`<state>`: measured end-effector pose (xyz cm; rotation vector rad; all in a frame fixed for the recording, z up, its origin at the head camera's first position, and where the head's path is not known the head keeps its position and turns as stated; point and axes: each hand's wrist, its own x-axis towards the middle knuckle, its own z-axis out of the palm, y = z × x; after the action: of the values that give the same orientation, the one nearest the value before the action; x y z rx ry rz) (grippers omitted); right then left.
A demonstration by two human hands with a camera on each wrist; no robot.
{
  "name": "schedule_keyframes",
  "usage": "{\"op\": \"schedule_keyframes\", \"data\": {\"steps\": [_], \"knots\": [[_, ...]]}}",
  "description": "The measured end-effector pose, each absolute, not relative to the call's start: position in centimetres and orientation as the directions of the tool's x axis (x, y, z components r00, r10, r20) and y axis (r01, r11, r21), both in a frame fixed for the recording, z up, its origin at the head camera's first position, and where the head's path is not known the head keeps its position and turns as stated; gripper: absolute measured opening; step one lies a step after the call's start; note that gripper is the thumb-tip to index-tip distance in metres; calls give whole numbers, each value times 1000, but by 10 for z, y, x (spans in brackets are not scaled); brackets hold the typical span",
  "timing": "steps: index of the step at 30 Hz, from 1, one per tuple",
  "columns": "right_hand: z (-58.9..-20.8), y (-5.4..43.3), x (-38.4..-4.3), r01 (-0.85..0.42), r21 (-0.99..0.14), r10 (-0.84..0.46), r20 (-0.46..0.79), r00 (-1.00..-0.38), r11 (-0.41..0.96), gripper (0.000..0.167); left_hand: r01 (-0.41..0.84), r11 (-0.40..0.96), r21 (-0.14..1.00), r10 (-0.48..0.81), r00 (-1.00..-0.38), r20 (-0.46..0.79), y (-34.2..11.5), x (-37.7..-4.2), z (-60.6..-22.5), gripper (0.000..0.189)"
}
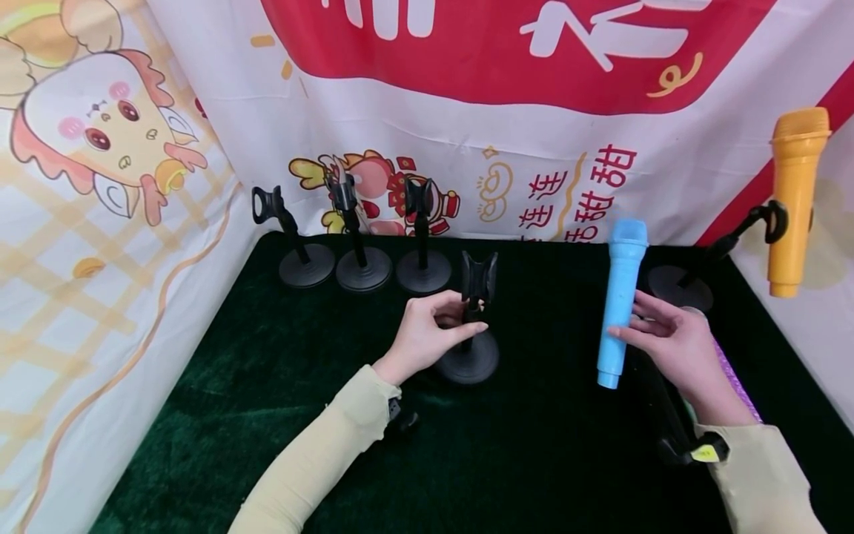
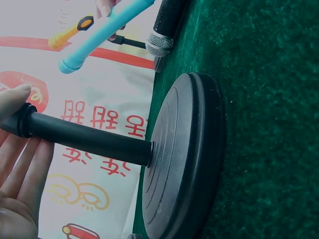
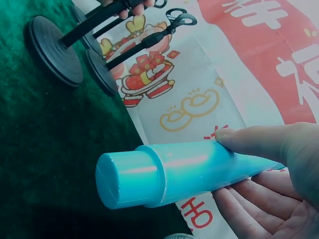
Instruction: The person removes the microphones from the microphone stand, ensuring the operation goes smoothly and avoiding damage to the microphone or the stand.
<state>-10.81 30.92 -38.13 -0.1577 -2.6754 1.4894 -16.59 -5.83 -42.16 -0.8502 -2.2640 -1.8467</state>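
Note:
My left hand (image 1: pixel 430 330) grips a black microphone stand (image 1: pixel 467 356) by its upright, thumb on one side and fingers on the other. The stand has a round base and an open clip on top; its base is at the green cloth in the left wrist view. In my right hand (image 1: pixel 680 348), thumb and fingers pinch a light-blue toy microphone (image 1: pixel 622 297) around its handle. It hangs over the table's right half, mesh head up and tail end down, slightly tilted. In the right wrist view, the blue microphone's tail (image 3: pixel 129 179) points left.
Three more black stands (image 1: pixel 363 268) stand in a row at the back left. At the right edge, a yellow microphone (image 1: pixel 794 200) sits in another stand (image 1: pixel 677 288). A black microphone with a silver mesh head (image 2: pixel 162 42) and something purple and glittery (image 1: pixel 737 382) lie near my right hand.

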Motion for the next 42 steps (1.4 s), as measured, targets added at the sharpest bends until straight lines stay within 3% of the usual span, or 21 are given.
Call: {"op": "schedule_keyframes", "data": {"steps": [10,18,28,42], "knots": [[-385,319,-96,100,-802,103,-48,-993,589,82,470,112,876,353,-842,407,-59,-166,-421,23],[-393,323,-87,24,-771,36,-2,-999,637,75,473,118,873,347,-844,410,-58,-167,-423,23],[-399,328,-75,17,-752,-15,-36,-999,659,71,456,124,881,343,-853,394,-57,-167,-423,22],[-404,330,-62,63,-722,-35,-121,-992,689,70,414,142,899,332,-876,351,-53,-154,-401,22]]}}
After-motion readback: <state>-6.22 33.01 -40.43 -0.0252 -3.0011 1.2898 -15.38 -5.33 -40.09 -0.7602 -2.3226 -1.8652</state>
